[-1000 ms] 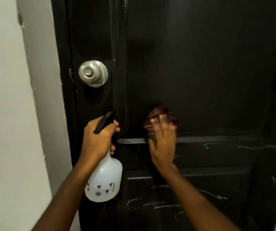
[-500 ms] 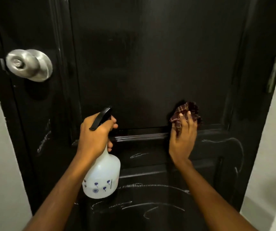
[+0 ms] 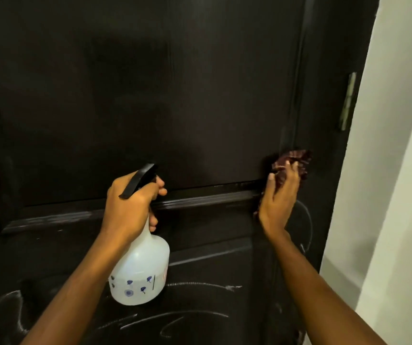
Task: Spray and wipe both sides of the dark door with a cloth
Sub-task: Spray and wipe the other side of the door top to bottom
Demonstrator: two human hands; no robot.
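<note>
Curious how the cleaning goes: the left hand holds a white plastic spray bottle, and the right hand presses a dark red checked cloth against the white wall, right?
Not the wall. In the head view the right hand presses the dark red checked cloth against the dark panelled door, not the white wall beside it. The left hand does hold the white plastic spray bottle.

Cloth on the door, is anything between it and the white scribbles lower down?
Nothing visible. The right hand presses the cloth on the dark door; only the door's raised rail lies before the white scribbles.
</note>
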